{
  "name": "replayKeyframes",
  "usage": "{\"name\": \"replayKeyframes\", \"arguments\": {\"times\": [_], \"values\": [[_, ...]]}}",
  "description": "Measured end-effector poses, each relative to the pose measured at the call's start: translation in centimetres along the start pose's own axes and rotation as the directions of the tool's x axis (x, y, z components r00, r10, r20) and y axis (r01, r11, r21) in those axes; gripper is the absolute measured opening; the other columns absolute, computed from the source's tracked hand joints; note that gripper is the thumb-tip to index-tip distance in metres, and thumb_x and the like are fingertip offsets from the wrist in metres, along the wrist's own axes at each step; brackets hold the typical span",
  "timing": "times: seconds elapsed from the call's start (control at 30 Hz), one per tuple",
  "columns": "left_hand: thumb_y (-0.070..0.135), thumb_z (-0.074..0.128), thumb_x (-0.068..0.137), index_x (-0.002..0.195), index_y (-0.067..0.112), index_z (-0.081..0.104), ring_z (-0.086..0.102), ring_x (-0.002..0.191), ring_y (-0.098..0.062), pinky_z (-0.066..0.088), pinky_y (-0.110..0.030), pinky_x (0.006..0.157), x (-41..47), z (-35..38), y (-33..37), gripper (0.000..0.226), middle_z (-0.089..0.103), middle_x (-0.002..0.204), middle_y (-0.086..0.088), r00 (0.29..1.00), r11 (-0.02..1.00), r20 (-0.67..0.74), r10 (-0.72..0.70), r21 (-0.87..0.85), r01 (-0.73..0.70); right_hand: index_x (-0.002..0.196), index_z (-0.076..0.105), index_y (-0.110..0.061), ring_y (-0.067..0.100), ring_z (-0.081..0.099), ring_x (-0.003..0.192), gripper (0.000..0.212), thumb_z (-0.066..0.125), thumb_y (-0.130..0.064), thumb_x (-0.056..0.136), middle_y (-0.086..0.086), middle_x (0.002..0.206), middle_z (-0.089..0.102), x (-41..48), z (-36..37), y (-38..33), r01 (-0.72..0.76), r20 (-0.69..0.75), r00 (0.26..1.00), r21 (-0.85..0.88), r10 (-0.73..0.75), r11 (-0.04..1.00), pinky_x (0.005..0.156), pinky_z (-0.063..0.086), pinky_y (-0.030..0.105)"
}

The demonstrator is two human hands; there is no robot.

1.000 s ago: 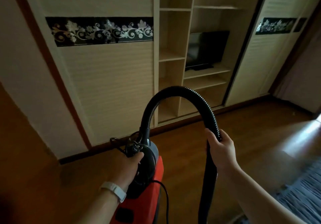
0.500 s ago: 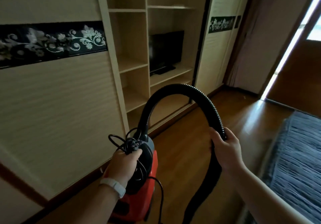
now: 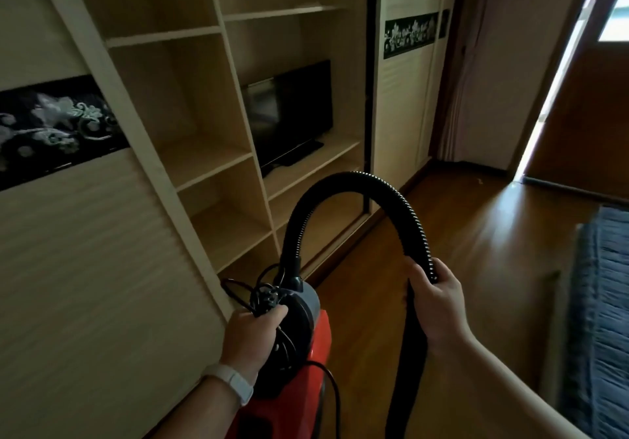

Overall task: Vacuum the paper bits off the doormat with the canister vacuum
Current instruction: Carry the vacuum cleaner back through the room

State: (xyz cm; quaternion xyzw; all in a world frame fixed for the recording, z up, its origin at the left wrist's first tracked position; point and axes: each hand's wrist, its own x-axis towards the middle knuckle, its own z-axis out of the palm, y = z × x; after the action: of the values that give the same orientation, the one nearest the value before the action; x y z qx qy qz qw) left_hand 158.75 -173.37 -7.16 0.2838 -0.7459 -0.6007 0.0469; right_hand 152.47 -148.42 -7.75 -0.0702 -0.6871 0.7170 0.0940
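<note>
Left hand (image 3: 253, 336) grips the canister vacuum (image 3: 306, 401) by its top together with the bundled cord (image 3: 265, 297), right hand (image 3: 439, 305) is wrapped round the hose (image 3: 343, 181), which hangs vertically below it (doormat not in view).

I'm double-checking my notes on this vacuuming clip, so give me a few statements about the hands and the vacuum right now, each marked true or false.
1. The right hand grips the black hose. True.
2. The left hand hangs free, holding nothing. False: it grips the top of the red vacuum, with the bundled cord.
3. A dark television stands on a shelf. True.
4. The white wristband is on the right wrist. False: it is on the left wrist.
</note>
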Motion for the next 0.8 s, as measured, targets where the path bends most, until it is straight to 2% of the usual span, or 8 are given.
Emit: {"name": "replayKeyframes", "arguments": {"times": [0.13, 0.33, 0.47, 0.57, 0.8], "values": [[0.015, 0.069, 0.083, 0.062, 0.005, 0.058, 0.048, 0.051, -0.024, 0.036, -0.026, 0.045, 4.8, 4.2, 2.9, 0.026, 0.048, 0.056, -0.013, 0.998, 0.999, 0.041, 0.043, 0.023, -0.044, 0.085, 0.063, -0.014, 0.023, 0.051, 0.051, 0.014, 0.067, -0.025, 0.092, 0.005, 0.058, 0.056, 6.3, -0.7, -0.3, -0.004, -0.022, 1.000, 0.002, 0.004, 1.000, 0.049, 0.044, 0.035], [0.019, 0.072, 0.083, 0.052, 0.007, 0.060, 0.055, 0.045, -0.020, 0.043, -0.027, 0.049, 12.2, 9.5, 6.9, 0.035, 0.055, 0.044, -0.003, 0.996, 0.999, 0.065, 0.054, 0.004, -0.054, 0.083, 0.062, -0.013, 0.023, 0.051, 0.050, 0.015, 0.067, -0.024, 0.092, 0.004, 0.057, 0.055, 13.7, -1.0, -0.5, 0.033, -0.100, 0.994, -0.031, -0.036, 0.999, 0.050, 0.044, 0.035], [0.016, 0.071, 0.084, 0.062, 0.002, 0.063, 0.054, 0.042, -0.018, 0.042, -0.025, 0.045, 17.7, 13.4, 8.9, 0.027, 0.055, 0.049, -0.007, 0.985, 0.998, 0.163, 0.056, -0.020, -0.053, 0.083, 0.062, -0.011, 0.025, 0.050, 0.052, 0.017, 0.067, -0.024, 0.093, 0.008, 0.060, 0.054, 18.8, -0.8, 0.1, 0.027, -0.183, 0.983, -0.034, -0.033, 0.999, 0.052, 0.043, 0.037], [0.016, 0.070, 0.084, 0.058, 0.004, 0.062, 0.053, 0.038, -0.013, 0.042, -0.022, 0.042, 22.7, 16.5, 10.0, 0.030, 0.054, 0.045, -0.003, 0.970, 0.999, 0.241, 0.030, -0.031, -0.023, 0.085, 0.062, -0.009, 0.028, 0.050, 0.056, 0.019, 0.068, -0.025, 0.093, 0.013, 0.065, 0.056, 22.8, -0.3, 0.7, 0.041, -0.234, 0.971, -0.061, -0.054, 0.997, 0.056, 0.044, 0.043], [0.012, 0.068, 0.081, 0.067, 0.003, 0.064, 0.050, 0.048, -0.022, 0.036, -0.023, 0.041, 35.7, 22.9, 14.8, 0.017, 0.051, 0.057, -0.014, 0.911, 0.998, 0.408, 0.065, -0.020, -0.062, 0.071, 0.064, -0.027, 0.029, 0.055, 0.057, 0.021, 0.070, -0.031, 0.091, 0.011, 0.065, 0.060, 33.7, 3.1, 0.2, 0.039, -0.386, 0.917, -0.160, -0.099, 0.986, 0.058, 0.048, 0.044]]}}
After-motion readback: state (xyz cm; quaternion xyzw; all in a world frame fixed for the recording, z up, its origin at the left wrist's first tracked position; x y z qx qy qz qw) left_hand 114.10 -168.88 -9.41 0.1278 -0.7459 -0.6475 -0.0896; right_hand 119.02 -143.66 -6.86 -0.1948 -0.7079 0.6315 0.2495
